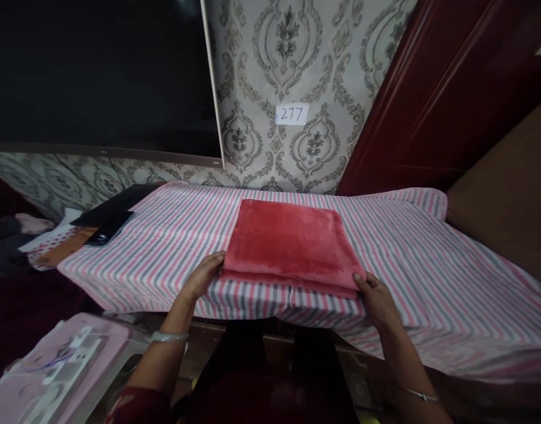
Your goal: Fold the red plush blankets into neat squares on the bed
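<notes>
A red plush cloth, folded into a flat rectangle, lies on a striped cover near its front edge. My left hand grips the cloth's near left corner, thumb on top and the other fingers partly hidden. At the near right corner, my right hand pinches the cloth between thumb and fingers. Along the front, a lower layer of the fold shows beneath the top one.
A large dark screen hangs above the left side. Dark flat items lie at the cover's left end. A pink-lidded box with a white power strip stands at lower left. A dark red door rises at right.
</notes>
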A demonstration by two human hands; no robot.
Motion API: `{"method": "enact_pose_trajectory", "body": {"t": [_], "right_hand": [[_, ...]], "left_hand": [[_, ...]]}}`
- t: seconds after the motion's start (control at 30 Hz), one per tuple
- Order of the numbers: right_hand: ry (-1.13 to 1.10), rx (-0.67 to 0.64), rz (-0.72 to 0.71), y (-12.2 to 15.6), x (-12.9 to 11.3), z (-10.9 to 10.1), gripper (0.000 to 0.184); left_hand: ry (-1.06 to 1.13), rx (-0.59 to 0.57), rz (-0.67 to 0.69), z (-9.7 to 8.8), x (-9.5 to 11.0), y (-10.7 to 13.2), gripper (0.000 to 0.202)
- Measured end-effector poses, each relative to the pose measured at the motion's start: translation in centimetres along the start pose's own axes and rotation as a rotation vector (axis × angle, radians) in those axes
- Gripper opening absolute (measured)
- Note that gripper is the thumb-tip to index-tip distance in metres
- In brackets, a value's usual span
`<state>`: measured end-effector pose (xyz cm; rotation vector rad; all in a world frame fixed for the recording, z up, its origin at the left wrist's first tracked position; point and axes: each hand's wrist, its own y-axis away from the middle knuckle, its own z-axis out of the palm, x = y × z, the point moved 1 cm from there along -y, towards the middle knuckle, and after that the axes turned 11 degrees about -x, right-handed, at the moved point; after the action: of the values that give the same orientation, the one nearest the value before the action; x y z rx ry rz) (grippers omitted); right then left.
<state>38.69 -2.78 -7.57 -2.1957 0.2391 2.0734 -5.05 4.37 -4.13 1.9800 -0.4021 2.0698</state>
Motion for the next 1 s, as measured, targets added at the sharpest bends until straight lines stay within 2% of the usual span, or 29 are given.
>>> {"method": "enact_pose_trajectory", "body": {"t": [0.13,0.2,0.33,0.5,0.57,0.67,0.73,0.83,0.9,1.0], "right_hand": [[-0.040,-0.026,0.012,0.2,-0.5,0.3,0.059],[-0.032,-0.005,-0.003,0.3,-0.7,0.5,0.059],[-0.034,0.045,-0.044,0.4,-1.0,0.9,0.058],[-0.058,-0.035,-0.027,0.4,-0.6,0.6,0.053],[-0.027,-0.042,-0.033,0.2,-0.6,0.0,0.053],[0.145,0.153,-0.161,-1.0,-1.4,-0.8,0.059],[0.297,0.256,-0.273,-2.6,-2.7,-0.7,0.065],[0.561,0.174,-0.393,-6.6,-5.6,1.5,0.070],[0.777,0.081,-0.408,-9.5,-7.6,3.9,0.069],[1.031,0.011,-0.267,-12.9,-9.8,7.7,0.067]], "left_hand": [[-0.137,-0.087,0.063,0.4,0.7,0.3,0.042],[-0.229,-0.054,0.072,0.6,0.9,0.3,0.044],[-0.263,0.062,0.096,0.8,1.0,0.1,0.049],[-0.351,0.044,0.056,0.1,1.6,0.6,0.046],[-0.344,0.103,0.015,-0.6,2.0,0.8,0.052],[-0.488,0.310,0.084,-1.0,3.0,0.2,0.058],[-0.661,0.353,0.200,0.0,3.9,-1.6,0.060],[-0.917,0.187,0.295,2.9,5.6,-6.4,0.068],[-1.096,0.067,0.237,5.1,6.8,-10.5,0.072],[-1.287,0.024,0.035,7.4,8.2,-15.8,0.072]]}}
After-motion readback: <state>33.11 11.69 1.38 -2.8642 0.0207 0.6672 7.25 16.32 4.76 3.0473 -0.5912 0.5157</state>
